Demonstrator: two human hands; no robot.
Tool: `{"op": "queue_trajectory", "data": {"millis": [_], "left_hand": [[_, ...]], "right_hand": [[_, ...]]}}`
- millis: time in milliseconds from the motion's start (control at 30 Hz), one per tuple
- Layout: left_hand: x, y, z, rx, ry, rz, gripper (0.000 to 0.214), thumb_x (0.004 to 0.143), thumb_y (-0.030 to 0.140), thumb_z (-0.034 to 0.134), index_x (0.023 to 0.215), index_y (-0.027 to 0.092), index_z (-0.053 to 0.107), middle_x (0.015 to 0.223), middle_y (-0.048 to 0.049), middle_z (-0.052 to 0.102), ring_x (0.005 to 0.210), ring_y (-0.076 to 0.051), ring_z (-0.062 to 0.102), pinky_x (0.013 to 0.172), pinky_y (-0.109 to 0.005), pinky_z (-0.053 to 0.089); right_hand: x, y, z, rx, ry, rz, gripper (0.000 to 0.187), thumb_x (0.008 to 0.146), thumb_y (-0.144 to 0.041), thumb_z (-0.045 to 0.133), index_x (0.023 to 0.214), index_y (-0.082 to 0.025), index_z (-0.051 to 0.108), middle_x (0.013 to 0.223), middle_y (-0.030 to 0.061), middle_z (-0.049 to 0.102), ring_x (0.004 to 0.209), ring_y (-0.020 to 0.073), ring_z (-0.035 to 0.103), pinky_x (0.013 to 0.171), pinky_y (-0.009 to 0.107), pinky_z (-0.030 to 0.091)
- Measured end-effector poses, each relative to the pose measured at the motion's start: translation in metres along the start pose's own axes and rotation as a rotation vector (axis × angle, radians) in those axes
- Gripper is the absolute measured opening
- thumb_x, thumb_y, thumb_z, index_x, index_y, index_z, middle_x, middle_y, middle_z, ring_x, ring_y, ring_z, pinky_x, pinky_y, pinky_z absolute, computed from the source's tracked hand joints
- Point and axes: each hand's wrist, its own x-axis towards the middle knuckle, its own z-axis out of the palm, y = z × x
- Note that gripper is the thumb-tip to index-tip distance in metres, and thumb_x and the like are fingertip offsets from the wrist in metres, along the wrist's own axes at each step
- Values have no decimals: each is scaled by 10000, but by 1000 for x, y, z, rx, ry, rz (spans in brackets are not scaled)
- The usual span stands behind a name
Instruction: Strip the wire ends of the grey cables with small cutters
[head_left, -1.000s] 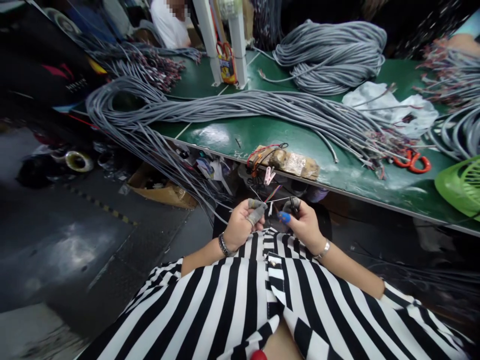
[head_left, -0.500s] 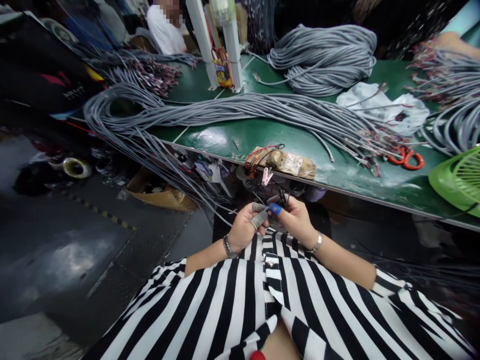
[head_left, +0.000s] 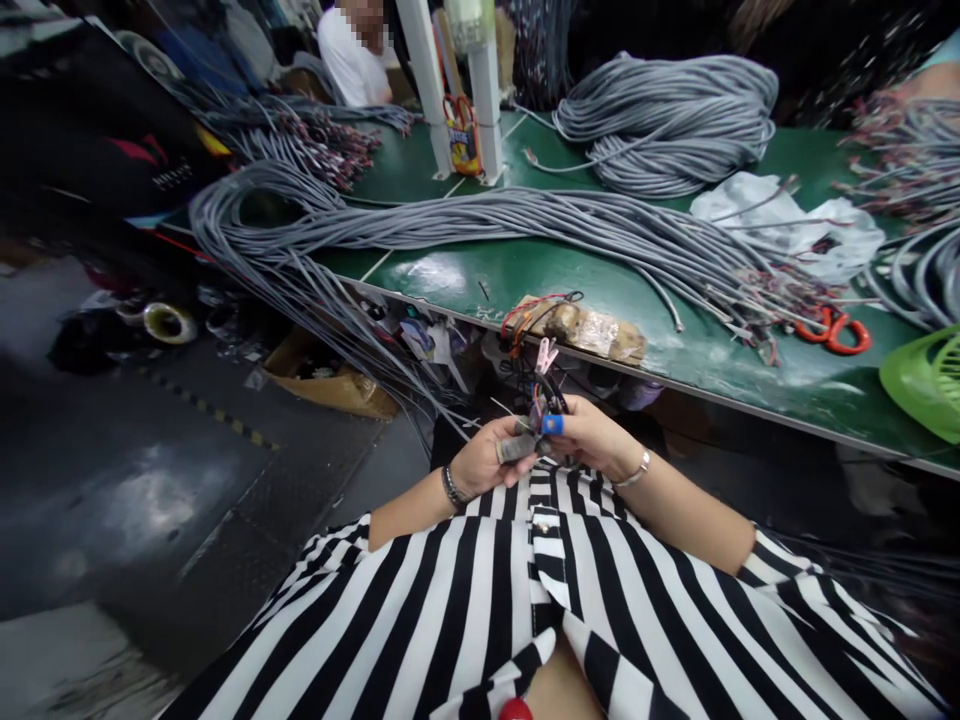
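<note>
My left hand (head_left: 487,462), with grey wraps on its fingertips, is closed around the end of a grey cable in front of my waist. Thin coloured wires (head_left: 537,393) fan upward from between the fingertips of both hands. My right hand (head_left: 600,440) has blue tape on its thumb and pinches at these wires, touching the left fingertips. Dark, looped strands (head_left: 553,390) rise beside the right fingers; whether they are wires or part of a tool I cannot tell. A pink clip (head_left: 546,355) hangs just above the hands at the table edge.
A long bundle of grey cables (head_left: 465,215) lies across the green table (head_left: 442,268) and droops off its left side. Further back is a coiled cable pile (head_left: 667,120). Orange-handled scissors (head_left: 847,333), a green basket (head_left: 926,385) and a taped block (head_left: 600,332) lie along the front.
The hands have turned a little, and coloured wires now stand up more plainly between the fingertips. The right thumb lies flatter. The whole view has shifted slightly.
</note>
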Motion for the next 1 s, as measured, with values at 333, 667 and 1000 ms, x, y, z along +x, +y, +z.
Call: {"op": "queue_trajectory", "data": {"millis": [333,667,1000], "left_hand": [[2,9,1,-106,205,114,310,712,381,724,784,141,541,470,61,477,308,-17,330,332,-152,192],[2,4,4,-23,268,119,317,728,405,704,781,155,516,481,57,509,319,-30,368,319,-149,190],[-1,5,5,7,269,97,372,707,446,717,761,157,488,471,64,500,309,-26,368,312,-144,184]], "right_hand": [[-23,11,-16,-959,597,-491,218,845,-388,554,904,-184,602,780,42,645,703,168,587,635,281,472],[-32,10,-11,-1319,595,-599,279,843,-370,563,1006,-158,643,878,98,699,777,208,652,685,308,505],[-30,11,-14,-1269,508,-576,236,834,-348,575,947,-157,654,836,90,695,734,190,640,666,294,499]]}}
